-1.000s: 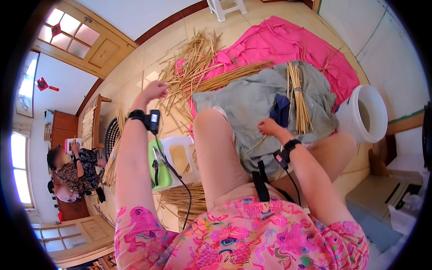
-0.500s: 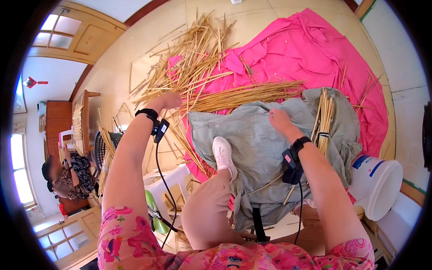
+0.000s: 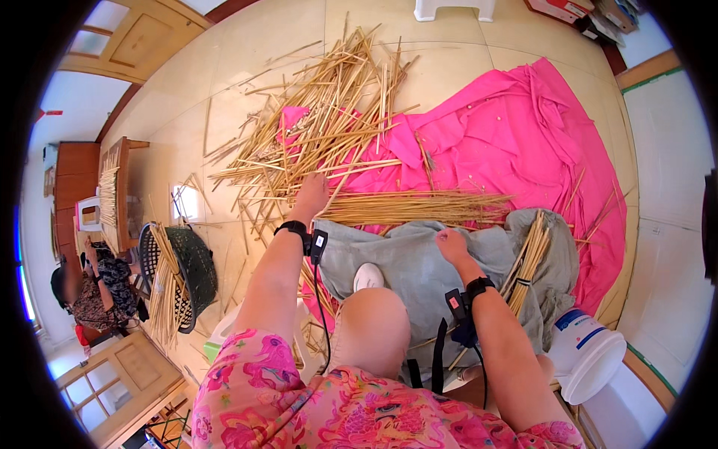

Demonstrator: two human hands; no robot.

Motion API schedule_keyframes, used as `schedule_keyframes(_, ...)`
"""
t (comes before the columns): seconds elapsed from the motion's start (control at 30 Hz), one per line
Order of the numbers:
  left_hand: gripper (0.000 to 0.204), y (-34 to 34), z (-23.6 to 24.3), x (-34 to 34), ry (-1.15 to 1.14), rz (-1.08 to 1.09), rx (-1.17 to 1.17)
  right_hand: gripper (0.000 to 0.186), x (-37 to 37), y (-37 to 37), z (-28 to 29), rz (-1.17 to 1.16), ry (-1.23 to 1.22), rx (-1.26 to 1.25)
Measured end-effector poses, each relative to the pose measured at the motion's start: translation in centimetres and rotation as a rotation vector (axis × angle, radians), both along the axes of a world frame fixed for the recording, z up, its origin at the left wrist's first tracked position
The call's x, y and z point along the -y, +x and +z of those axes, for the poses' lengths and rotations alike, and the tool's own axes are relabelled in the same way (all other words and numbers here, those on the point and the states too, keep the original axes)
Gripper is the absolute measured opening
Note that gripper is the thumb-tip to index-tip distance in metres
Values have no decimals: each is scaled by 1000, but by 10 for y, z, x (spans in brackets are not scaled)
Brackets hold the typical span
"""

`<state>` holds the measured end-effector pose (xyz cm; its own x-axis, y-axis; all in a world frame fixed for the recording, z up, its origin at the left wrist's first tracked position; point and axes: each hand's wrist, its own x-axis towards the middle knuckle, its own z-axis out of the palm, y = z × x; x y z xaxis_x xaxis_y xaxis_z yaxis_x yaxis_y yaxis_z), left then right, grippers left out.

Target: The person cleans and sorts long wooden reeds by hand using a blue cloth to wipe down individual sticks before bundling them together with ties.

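Note:
My left hand [image 3: 313,194] is down at the left end of a row of straw-coloured stalks [image 3: 419,208], beside a loose heap of them [image 3: 321,123]. Its fingers are curled in, and whatever lies in them is hidden. Above the grey cloth [image 3: 396,254] spread over my lap, my right hand [image 3: 451,245] is closed, with its contents too small to make out. A tied bundle of stalks [image 3: 527,258] rests on that cloth beyond my right wrist. Under the row and part of the heap lies a bright pink cloth [image 3: 508,142].
At right stands a white bucket [image 3: 591,359]. To the left, a dark woven basket [image 3: 196,273] has stalks leaning in it, and another person [image 3: 93,295] sits farther off. A white stool [image 3: 455,9] and some boxes [image 3: 583,16] are at the far edge.
My view has shifted, so the cloths and stalks sit lower and the basket shows more fully. My left hand has come rightward to the row's end; my right hand has shifted slightly left.

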<state>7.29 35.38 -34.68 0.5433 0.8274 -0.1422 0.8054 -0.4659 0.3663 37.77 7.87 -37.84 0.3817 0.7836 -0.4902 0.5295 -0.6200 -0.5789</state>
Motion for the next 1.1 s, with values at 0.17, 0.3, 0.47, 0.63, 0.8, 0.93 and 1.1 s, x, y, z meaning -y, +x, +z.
schedule_keyframes(0.17, 28, 31, -16, -66, 178, 89, 49, 16, -33, 5, -33, -47, -12, -179)
schedule_keyframes(0.3, 35, 44, -20, -99, 173, 119, -3, 15, -62, 5, -36, -75, -62, -275)
schedule_keyframes(0.47, 26, 33, -44, -95, 182, 131, -175, 21, -102, -3, -22, -97, 27, -413)
schedule_keyframes(0.63, 13, -1, -48, -68, 130, 97, -104, 21, -150, -16, -6, -260, -100, -483)
schedule_keyframes(0.8, 16, -44, -24, -53, 164, 252, 18, 21, -165, -18, -28, -222, -144, -448)
schedule_keyframes(0.93, 18, -68, -3, -79, -119, 347, 175, 21, -161, -17, -48, -146, -200, -375)
schedule_keyframes(1.1, 19, -52, 8, -101, 139, 369, 230, 22, -174, -28, -31, -118, -197, -348)
